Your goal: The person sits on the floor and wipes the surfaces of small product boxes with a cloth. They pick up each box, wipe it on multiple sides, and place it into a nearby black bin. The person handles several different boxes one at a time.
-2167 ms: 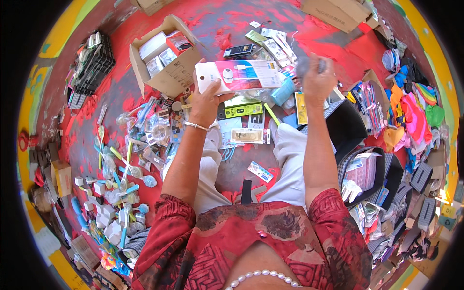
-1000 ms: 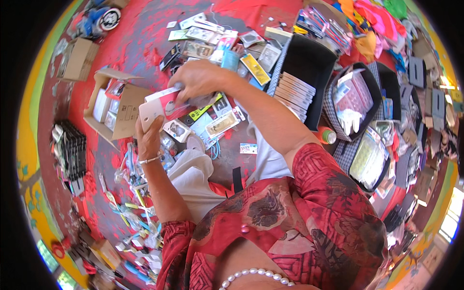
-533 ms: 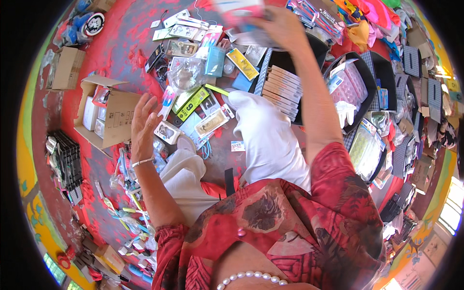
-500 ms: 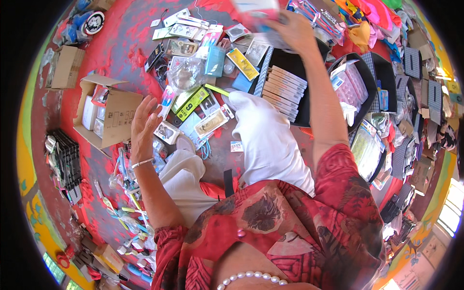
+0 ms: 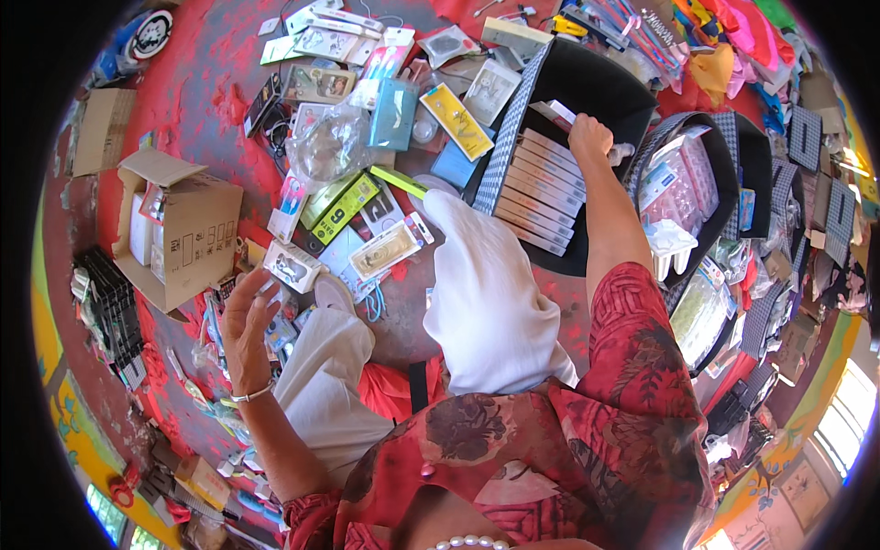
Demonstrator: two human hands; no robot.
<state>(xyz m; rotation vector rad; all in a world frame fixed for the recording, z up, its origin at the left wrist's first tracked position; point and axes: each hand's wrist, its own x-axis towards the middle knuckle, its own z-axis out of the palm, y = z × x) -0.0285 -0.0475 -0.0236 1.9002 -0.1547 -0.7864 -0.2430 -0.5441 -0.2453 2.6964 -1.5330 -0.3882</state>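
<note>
On the red floor (image 5: 211,101) in front of your knees lies a spread of small packaged goods, and your two hands are far apart over it. Your right hand (image 5: 589,137) is stretched out to the black tray (image 5: 605,87) ahead and to your right, its fingers closed around a small white packet (image 5: 562,112) at the upper end of a row of flat white boxes (image 5: 532,188) that stand stacked on edge along the tray's left side. The packet sits just above that row, touching or nearly touching the top box; how much of it your fingers cover you cannot tell from this view.

Your left hand (image 5: 246,316) hovers low on your left with the palm turned up and the fingers spread and loosely curled, holding nothing. A thin bracelet (image 5: 250,396) circles that wrist. Nearest the fingertips is a small white blister pack (image 5: 291,267), just beyond them and apart from the hand.

Left of it stands an open cardboard box (image 5: 197,238) with white cartons inside. Between your hands lie a yellow-green pack (image 5: 344,209) and a clear plastic bag (image 5: 328,147), near the tray's checked edge. A second black tray (image 5: 724,165) with clear bagged items sits to the right of the first.
</note>
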